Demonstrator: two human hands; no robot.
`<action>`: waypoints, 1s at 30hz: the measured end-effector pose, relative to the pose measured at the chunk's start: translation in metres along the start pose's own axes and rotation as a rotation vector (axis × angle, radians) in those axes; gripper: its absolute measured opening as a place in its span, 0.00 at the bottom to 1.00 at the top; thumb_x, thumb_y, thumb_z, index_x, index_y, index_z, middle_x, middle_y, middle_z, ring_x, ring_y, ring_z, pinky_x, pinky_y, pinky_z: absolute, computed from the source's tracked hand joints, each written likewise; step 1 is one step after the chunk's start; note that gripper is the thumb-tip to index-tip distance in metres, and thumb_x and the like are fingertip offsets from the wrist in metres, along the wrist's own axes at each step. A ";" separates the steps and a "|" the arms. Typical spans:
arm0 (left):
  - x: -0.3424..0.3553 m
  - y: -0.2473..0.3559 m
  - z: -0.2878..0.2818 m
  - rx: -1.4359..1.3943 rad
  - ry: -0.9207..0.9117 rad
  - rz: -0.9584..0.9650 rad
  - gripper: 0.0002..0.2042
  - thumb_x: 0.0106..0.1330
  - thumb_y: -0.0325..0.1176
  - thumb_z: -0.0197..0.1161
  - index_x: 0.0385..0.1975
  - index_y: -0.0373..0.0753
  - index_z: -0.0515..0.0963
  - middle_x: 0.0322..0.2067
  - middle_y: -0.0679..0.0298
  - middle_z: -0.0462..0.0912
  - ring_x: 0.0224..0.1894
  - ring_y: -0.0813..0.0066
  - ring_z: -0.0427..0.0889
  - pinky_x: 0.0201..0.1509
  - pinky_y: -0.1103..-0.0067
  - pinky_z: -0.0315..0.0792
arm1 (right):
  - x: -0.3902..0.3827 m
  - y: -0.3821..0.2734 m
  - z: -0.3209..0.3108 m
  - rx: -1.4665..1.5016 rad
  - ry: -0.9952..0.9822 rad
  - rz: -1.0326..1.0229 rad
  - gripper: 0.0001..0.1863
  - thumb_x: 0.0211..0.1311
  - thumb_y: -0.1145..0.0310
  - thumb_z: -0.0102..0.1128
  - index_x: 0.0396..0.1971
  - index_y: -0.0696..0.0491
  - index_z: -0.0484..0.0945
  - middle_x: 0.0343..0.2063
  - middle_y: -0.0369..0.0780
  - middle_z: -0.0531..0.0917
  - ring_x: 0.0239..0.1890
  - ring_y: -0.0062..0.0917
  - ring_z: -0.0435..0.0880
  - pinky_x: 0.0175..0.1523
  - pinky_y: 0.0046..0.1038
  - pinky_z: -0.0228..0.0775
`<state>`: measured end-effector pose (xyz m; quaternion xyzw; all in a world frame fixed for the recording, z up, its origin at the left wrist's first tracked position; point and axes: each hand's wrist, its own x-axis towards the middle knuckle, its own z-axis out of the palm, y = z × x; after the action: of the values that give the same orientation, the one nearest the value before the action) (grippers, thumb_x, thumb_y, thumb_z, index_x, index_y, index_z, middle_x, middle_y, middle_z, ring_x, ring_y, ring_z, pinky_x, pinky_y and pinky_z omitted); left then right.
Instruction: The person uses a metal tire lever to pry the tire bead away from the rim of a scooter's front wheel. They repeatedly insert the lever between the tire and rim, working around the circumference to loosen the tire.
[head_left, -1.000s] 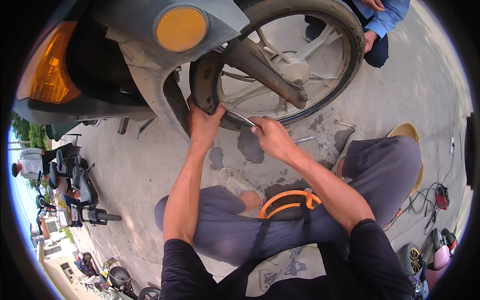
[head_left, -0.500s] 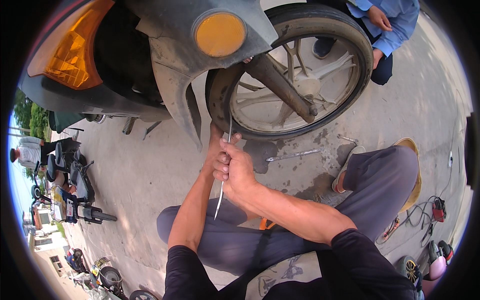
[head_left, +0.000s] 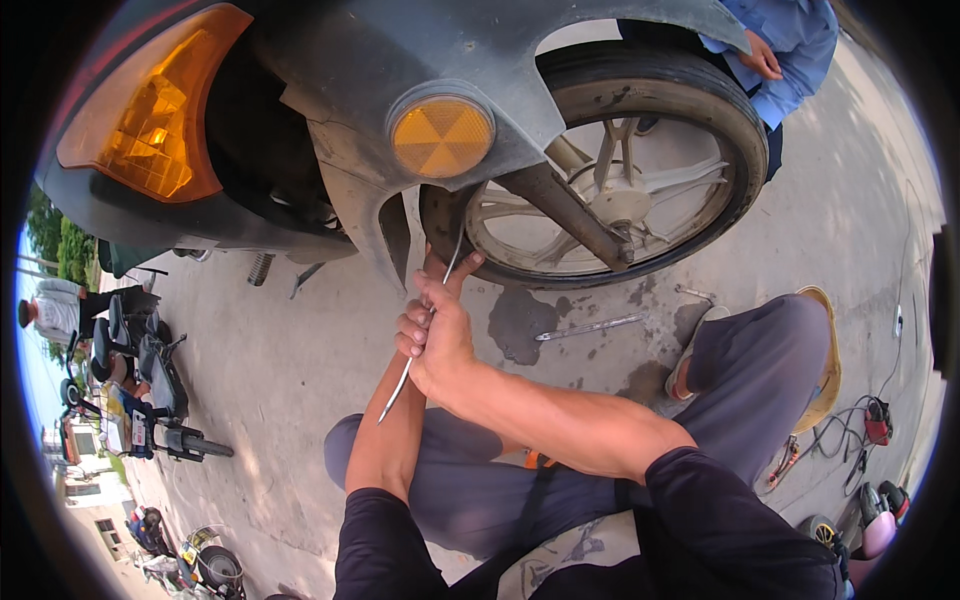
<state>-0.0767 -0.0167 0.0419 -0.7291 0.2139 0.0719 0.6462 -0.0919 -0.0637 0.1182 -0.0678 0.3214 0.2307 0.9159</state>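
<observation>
A motorbike's front wheel has a worn black tyre and pale spokes. My right hand is closed around a thin metal tyre lever, whose upper end sits at the left side of the rim. Its free end slants down across my left forearm. Just above, my left hand grips the tyre's lower left edge with the thumb showing; its other fingers are mostly hidden. A second tyre lever lies on the ground below the wheel.
The grey fairing with an orange reflector overhangs the wheel. Across from me, a person in a blue shirt sits by the tyre. A wrench lies near my foot. A cable with a red tool is at right; parked motorbikes stand at left.
My right hand has pulled the tyre lever's free end down and left, so it slants more. My left hand stays at the tyre. The view has shifted a little, and the bike shows lower.
</observation>
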 end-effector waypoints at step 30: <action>0.053 0.008 0.024 -2.684 0.647 -0.506 0.32 0.47 0.37 0.77 0.52 0.33 0.72 0.46 0.57 0.81 0.48 0.66 0.78 0.55 0.76 0.70 | -0.070 -0.108 -0.084 -0.589 -0.206 0.174 0.16 0.75 0.62 0.44 0.51 0.57 0.68 0.24 0.32 0.65 0.20 0.14 0.60 0.20 0.16 0.54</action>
<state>-0.0288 -0.0050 0.0104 -0.7850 -0.0149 -0.0668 -0.6157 -0.1368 -0.2091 0.0934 -0.2786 0.1509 0.3971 0.8613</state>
